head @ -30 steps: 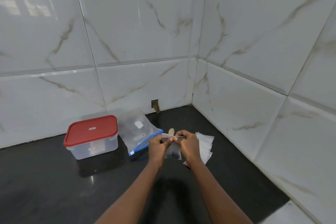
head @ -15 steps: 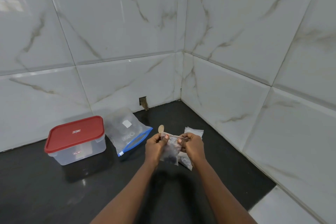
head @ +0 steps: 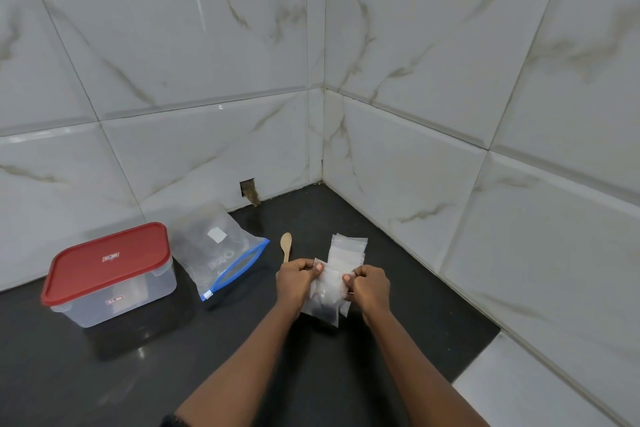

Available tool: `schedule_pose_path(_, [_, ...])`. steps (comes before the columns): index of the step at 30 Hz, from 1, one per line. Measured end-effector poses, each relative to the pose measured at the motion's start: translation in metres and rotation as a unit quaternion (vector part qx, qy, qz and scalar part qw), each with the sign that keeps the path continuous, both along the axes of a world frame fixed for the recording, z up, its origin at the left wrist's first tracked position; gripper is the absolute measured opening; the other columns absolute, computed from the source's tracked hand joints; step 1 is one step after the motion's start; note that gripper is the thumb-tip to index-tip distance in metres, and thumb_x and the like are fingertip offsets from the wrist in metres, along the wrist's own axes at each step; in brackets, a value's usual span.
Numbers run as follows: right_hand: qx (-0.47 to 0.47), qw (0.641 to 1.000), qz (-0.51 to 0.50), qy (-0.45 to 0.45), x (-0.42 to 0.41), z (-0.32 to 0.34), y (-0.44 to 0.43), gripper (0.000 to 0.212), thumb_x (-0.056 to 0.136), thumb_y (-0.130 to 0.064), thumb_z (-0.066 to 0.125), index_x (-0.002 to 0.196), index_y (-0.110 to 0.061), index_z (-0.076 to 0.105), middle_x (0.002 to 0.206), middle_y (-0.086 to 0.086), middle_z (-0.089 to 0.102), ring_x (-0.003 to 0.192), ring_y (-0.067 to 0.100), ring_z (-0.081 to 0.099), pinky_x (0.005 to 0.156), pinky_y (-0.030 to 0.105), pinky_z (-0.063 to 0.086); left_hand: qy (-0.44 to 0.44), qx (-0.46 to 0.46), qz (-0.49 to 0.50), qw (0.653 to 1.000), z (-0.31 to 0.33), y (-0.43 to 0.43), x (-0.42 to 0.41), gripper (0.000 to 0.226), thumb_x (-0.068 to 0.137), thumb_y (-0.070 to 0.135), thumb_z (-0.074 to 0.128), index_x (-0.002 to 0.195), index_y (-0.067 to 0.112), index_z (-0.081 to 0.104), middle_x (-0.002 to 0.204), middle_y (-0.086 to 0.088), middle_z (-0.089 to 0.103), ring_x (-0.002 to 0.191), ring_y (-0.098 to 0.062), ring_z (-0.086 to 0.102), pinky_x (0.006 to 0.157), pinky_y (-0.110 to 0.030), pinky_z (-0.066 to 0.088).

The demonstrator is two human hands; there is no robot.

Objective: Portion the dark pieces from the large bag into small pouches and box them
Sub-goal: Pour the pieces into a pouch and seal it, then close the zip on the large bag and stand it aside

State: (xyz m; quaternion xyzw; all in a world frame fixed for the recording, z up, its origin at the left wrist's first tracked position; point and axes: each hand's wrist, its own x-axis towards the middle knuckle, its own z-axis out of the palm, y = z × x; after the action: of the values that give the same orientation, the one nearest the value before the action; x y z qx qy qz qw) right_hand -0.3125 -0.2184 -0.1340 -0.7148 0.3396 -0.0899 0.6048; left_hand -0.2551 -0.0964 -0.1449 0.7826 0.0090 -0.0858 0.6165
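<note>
Both hands are on one pouch (head: pixel 325 295), over the counter (head: pixel 173 357). Left hand (head: pixel 298 276) pinches the top left corner, thumb on the front face. Right hand (head: pixel 370 286) pinches the top right edge, fingers curled in. The pouch hangs upright between them, with dark pieces (head: pixel 323 310) settled at the bottom. I can't tell if the seal is closed, or if the pouch bottom touches the counter.

Spare pouches (head: pixel 348 250) lie stacked flat just behind the held one. The spoon (head: pixel 286 246) lies just beyond my left hand, bowl pointing away. The bag (head: pixel 221 253) is left of the spoon with its blue zip edge facing me, contents hazy. The box (head: pixel 121 302) sits just beside the bag, on its left, with the red lid (head: pixel 107 260) on.
</note>
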Motion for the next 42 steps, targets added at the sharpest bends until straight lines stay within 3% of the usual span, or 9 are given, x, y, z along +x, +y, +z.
schedule_pose_path(3, [-0.004, 1.000, 0.004, 0.020, -0.002, -0.004, -0.007, 0.026, 0.083, 0.004, 0.064, 0.061, -0.007, 0.055, 0.076, 0.013, 0.066, 0.055, 0.018, 0.063, 0.060, 0.032, 0.060, -0.004, 0.041, -0.020, 0.999, -0.006, -0.005, 0.004, 0.013, 0.089, 0.013, 0.060, 0.092, 0.015, 0.073, 0.087, 0.003, 0.067, 0.086, -0.013, 0.059, 0.079, -0.025, 0.047])
schedule_pose_path(8, [-0.063, 0.996, 0.015, 0.055, 0.003, -0.014, -0.018, 0.028, 0.079, 0.004, 0.065, 0.056, -0.009, 0.058, 0.088, 0.013, 0.070, 0.078, 0.027, 0.071, 0.076, 0.043, 0.059, -0.015, 0.113, -0.023, 0.993, -0.015, -0.012, 0.010, 0.016, 0.091, 0.014, 0.056, 0.094, 0.015, 0.071, 0.095, -0.003, 0.070, 0.084, -0.016, 0.060, 0.083, -0.031, 0.050])
schedule_pose_path(13, [-0.096, 0.993, 0.016, 0.068, 0.011, -0.027, -0.021, 0.007, 0.076, 0.001, 0.060, 0.070, 0.003, 0.063, 0.082, 0.016, 0.068, 0.080, 0.031, 0.069, 0.074, 0.048, 0.058, -0.051, 0.166, -0.054, 0.983, -0.015, -0.018, 0.012, 0.017, 0.092, 0.021, 0.057, 0.100, 0.010, 0.068, 0.097, -0.002, 0.067, 0.087, -0.013, 0.058, 0.076, -0.022, 0.041])
schedule_pose_path(19, [-0.172, 0.978, 0.035, 0.112, 0.004, -0.011, -0.012, 0.011, 0.082, -0.006, 0.057, 0.083, -0.001, 0.067, 0.085, 0.009, 0.067, 0.078, 0.023, 0.063, 0.064, 0.027, 0.046, -0.083, 0.220, -0.082, 0.968, -0.017, -0.022, 0.016, 0.013, 0.092, 0.008, 0.051, 0.085, 0.009, 0.062, 0.094, -0.007, 0.065, 0.083, -0.015, 0.057, 0.072, -0.027, 0.045])
schedule_pose_path(29, [-0.272, 0.944, 0.064, 0.178, 0.011, -0.005, -0.006, 0.024, 0.084, -0.005, 0.045, 0.101, -0.008, 0.061, 0.109, 0.010, 0.059, 0.099, 0.027, 0.059, 0.077, 0.032, 0.046, -0.180, 0.187, -0.073, 0.963, -0.010, -0.004, 0.020, 0.018, 0.088, 0.011, 0.061, 0.105, 0.008, 0.067, 0.100, -0.002, 0.064, 0.085, -0.004, 0.055, 0.083, -0.016, 0.046])
schedule_pose_path(33, [-0.405, 0.907, 0.055, 0.095, 0.029, 0.009, 0.022, 0.021, 0.091, -0.020, 0.054, 0.110, -0.013, 0.058, 0.117, 0.005, 0.051, 0.109, 0.024, 0.052, 0.092, 0.034, 0.042, -0.253, 0.166, -0.002, 0.953, 0.000, 0.017, 0.024, 0.017, 0.088, 0.007, 0.060, 0.104, 0.009, 0.065, 0.096, -0.002, 0.064, 0.083, -0.003, 0.055, 0.072, -0.007, 0.041])
schedule_pose_path(37, [-0.399, 0.905, 0.145, -0.003, 0.055, 0.011, 0.066, 0.019, 0.093, -0.021, 0.055, 0.108, -0.010, 0.060, 0.116, 0.006, 0.052, 0.101, 0.020, 0.055, 0.086, 0.029, 0.047, -0.260, 0.161, 0.086, 0.948, 0.014, 0.048, 0.036, 0.022, 0.089, 0.004, 0.056, 0.109, 0.009, 0.062, 0.104, -0.004, 0.062, 0.091, -0.011, 0.055, 0.079, -0.017, 0.041])
schedule_pose_path(40, [-0.450, 0.856, 0.252, -0.038, 0.064, 0.001, 0.106, 0.021, 0.093, -0.022, 0.054, 0.108, -0.008, 0.061, 0.114, 0.005, 0.055, 0.100, 0.022, 0.057, 0.084, 0.030, 0.047, -0.225, 0.166, 0.163, 0.946, 0.016, 0.076, 0.048, 0.025, 0.088, 0.005, 0.056, 0.112, 0.012, 0.061, 0.113, -0.004, 0.061, 0.104, -0.018, 0.056, 0.091, -0.027, 0.045])
schedule_pose_path(42, [-0.533, 0.777, 0.322, -0.089, 0.068, -0.010, 0.133, 0.023, 0.085, -0.021, 0.064, 0.105, -0.010, 0.065, 0.106, 0.006, 0.062, 0.092, 0.020, 0.061, 0.079, 0.029, 0.050, -0.199, 0.156, 0.211, 0.944, 0.015, 0.095, 0.053, 0.023, 0.087, 0.004, 0.056, 0.108, 0.014, 0.062, 0.113, -0.004, 0.060, 0.106, -0.021, 0.056, 0.096, -0.035, 0.046])
